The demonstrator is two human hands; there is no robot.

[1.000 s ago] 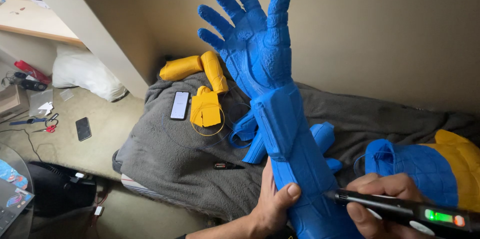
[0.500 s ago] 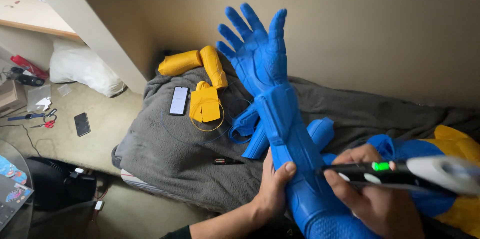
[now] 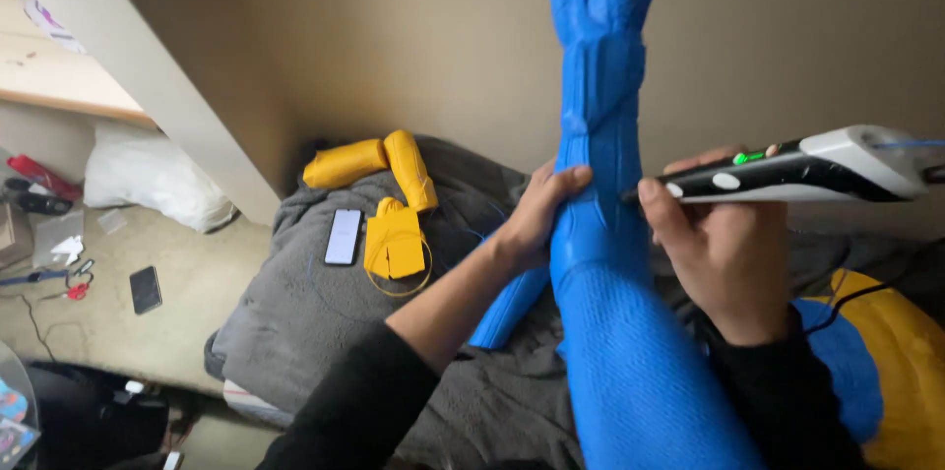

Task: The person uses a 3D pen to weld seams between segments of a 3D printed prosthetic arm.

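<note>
Left hand [image 3: 536,219] grasps blue arm model [image 3: 600,234] steady; right hand [image 3: 724,249] grips 3D pen [image 3: 797,167], should keep tip light against seam.

Beige wall [image 3: 394,47], white slanted beam [image 3: 148,76], gray blanket [image 3: 295,322] on pale floor [image 3: 108,322].
</note>
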